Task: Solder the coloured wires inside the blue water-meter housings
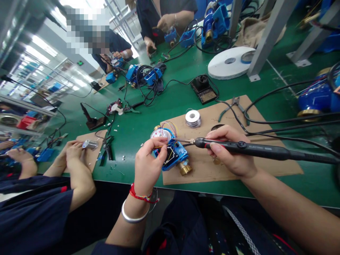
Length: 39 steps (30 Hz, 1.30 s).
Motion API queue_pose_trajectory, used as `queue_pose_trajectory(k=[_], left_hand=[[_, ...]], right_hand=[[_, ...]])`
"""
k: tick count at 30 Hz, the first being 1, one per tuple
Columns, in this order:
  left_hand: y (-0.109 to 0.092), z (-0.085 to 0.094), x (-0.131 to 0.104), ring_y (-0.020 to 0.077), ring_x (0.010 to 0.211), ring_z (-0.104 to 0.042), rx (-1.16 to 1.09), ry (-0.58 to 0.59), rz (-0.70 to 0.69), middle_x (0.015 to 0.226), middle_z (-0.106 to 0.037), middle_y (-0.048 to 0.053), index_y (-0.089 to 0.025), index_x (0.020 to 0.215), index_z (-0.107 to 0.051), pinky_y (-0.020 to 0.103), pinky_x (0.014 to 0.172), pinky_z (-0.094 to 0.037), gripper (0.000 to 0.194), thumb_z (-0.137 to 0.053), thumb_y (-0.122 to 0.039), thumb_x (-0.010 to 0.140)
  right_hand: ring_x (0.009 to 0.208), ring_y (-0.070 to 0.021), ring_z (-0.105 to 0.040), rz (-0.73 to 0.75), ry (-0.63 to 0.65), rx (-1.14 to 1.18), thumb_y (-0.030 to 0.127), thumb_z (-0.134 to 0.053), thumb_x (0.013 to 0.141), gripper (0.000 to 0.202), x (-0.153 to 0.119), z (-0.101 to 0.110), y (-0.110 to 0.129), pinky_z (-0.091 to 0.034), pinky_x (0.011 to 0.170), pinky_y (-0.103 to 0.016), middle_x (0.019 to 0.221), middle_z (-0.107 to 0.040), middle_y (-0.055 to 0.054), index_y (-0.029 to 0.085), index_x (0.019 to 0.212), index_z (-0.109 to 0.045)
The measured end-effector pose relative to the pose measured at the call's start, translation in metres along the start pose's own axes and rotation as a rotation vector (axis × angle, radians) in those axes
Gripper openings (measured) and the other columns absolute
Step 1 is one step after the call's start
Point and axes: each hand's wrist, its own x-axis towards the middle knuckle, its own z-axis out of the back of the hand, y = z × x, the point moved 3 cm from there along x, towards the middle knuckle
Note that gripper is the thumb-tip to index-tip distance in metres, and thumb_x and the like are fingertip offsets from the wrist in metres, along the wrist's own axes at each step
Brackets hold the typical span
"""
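My right hand (231,152) is wrapped round the black handle of a soldering iron (260,149), whose metal tip points left. That tip is over a blue water meter (182,151) with a brass fitting (185,168), close to my left fingertips. My left hand (147,161) pinches a thin yellow wire (157,147) above the meter's open housing; my fingers partly hide the spot. Several thin coloured wires (172,125) rise behind a round white dial (160,133). The meter lies tilted on a cardboard sheet (209,171).
A solder spool (193,118) and cutting pliers (235,104) lie on the cardboard. Behind are an iron stand (204,88) and a white reel (224,67). The iron's cable trails right. At left, a co-worker's hands (73,152) rest by another spool (90,144); others work across the green bench (164,95).
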Motion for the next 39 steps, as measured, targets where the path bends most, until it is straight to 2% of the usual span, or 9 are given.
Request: queue_pose_trajectory(k=[9, 20, 39], left_hand=[[-0.0020, -0.0035, -0.0042, 0.0231, 0.100, -0.065, 0.080, -0.066, 0.030, 0.105, -0.072, 0.007, -0.020, 0.078, -0.060, 0.041, 0.090, -0.049, 0.008, -0.062, -0.024, 0.084], [-0.0039, -0.0045, -0.0033, 0.0219, 0.096, -0.066, 0.138, -0.073, 0.033, 0.103, -0.072, 0.007, -0.020, 0.078, -0.061, 0.038, 0.087, -0.050, 0.007, -0.062, -0.025, 0.084], [-0.0054, -0.0049, -0.0025, 0.0213, 0.095, -0.067, 0.129, -0.080, 0.015, 0.101, -0.072, 0.006, -0.021, 0.079, -0.061, 0.037, 0.087, -0.050, 0.008, -0.062, -0.026, 0.085]], right_hand=[[0.058, -0.0134, -0.060, 0.006, 0.046, -0.061, 0.030, -0.064, 0.083, 0.010, 0.0026, -0.0029, 0.0030, -0.048, 0.054, -0.027, 0.072, -0.064, -0.001, 0.021, 0.084, -0.059], [0.054, -0.0121, -0.058, -0.003, 0.067, -0.140, 0.026, -0.063, 0.081, 0.008, 0.0056, -0.0040, 0.0089, -0.043, 0.051, -0.025, 0.065, -0.064, 0.001, 0.021, 0.079, -0.058], [0.058, -0.0125, -0.060, 0.025, 0.052, -0.091, 0.026, -0.063, 0.083, 0.007, 0.0033, -0.0027, 0.0070, -0.047, 0.055, -0.027, 0.073, -0.065, -0.001, 0.020, 0.082, -0.059]])
